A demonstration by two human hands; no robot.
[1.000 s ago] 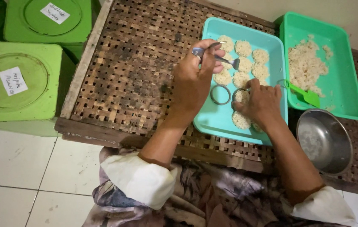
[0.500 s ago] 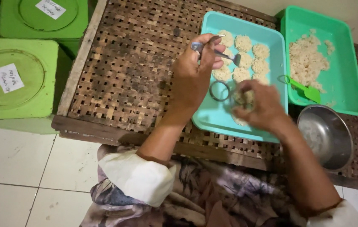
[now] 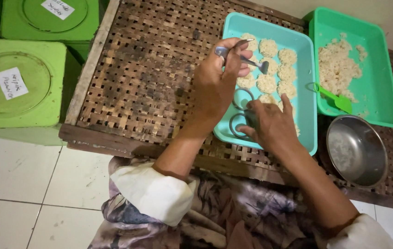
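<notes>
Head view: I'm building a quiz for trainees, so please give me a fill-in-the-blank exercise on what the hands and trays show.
1. The left hand holds a metal ____ above the turquoise tray.
2. The right hand touches a metal ____ lying in that tray.
3. The round rice patties lie in the turquoise tray, while the loose rice lies in the ____ tray.
4. The steel bowl sits to the person's ____ of the turquoise tray.

Missing words: spoon; ring; green; right

Woven bamboo table [image 3: 150, 69], teal tray [image 3: 304, 92] (rice patties inside), green tray [image 3: 385, 87], steel bowl [image 3: 357, 150]
</notes>
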